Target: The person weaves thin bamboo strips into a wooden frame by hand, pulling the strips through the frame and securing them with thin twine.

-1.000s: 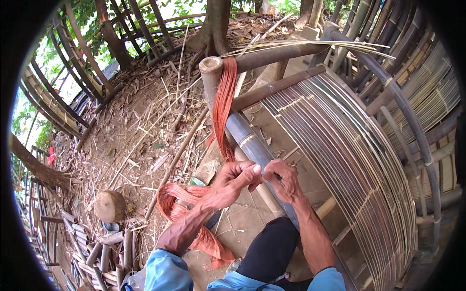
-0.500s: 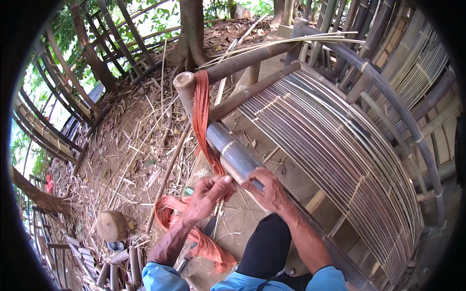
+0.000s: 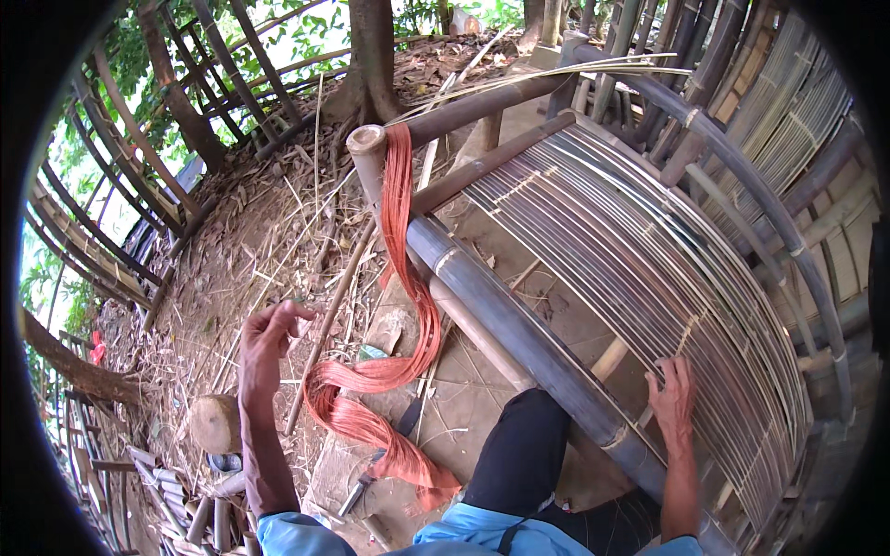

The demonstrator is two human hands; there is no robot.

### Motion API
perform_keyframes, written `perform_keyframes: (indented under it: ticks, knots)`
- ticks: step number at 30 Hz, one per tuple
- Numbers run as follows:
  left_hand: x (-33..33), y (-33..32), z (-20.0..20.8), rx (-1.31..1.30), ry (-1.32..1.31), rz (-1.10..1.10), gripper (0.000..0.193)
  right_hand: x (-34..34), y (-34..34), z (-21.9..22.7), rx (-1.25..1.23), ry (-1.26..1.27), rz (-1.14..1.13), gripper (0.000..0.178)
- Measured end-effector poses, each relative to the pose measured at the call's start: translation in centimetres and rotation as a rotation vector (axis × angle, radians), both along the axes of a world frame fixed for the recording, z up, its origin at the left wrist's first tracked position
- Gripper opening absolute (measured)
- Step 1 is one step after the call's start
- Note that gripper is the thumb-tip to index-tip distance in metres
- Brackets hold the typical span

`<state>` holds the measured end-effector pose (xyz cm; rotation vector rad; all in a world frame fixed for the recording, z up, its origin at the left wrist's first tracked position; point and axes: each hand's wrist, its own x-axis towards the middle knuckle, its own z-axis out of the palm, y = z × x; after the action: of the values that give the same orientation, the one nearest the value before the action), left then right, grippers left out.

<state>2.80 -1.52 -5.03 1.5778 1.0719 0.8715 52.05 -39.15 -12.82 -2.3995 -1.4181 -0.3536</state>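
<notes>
My left hand (image 3: 271, 335) is raised over the littered ground at the left, thumb and fingers pinched together; whatever thin thing they may hold is too small to make out. At the right, my right hand (image 3: 672, 398) has its fingers curled at the near edge of a panel of thin bamboo slats (image 3: 603, 250), beside a tied cross row. What its fingertips grip is hidden. A hank of orange fibre strands (image 3: 397, 199) hangs over the corner of the bamboo frame (image 3: 501, 301) and trails to the ground between my arms.
A long tool with a dark end (image 3: 408, 419) lies partly under the orange strands. My dark-clad knee (image 3: 521, 445) is against the frame's near rail. A round wooden block (image 3: 215, 424) and cut bamboo pieces (image 3: 199, 524) lie at lower left. A tree trunk (image 3: 375, 56) stands beyond.
My hands were close together at the near bamboo rail and have moved wide apart. The left went left over the ground; the right went right to the slats.
</notes>
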Motion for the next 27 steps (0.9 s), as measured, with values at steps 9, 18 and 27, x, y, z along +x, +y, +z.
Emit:
perform_keyframes:
  ticks: [9,18,27]
  knots:
    - [-1.9,0.4,-1.4,0.204,0.163,0.093,0.036,-1.2,-3.8,-0.4,-0.083,0.113,-0.002,0.023]
    - [-3.5,4.7,0.6,0.021,-0.551,0.103,0.029,-3.5,-3.7,0.8,0.017,0.475,0.098,0.027]
    - [15.3,4.6,2.0,-0.011,-0.050,-0.215,0.035,-5.1,-1.3,-0.1,0.030,0.346,-0.027,0.026]
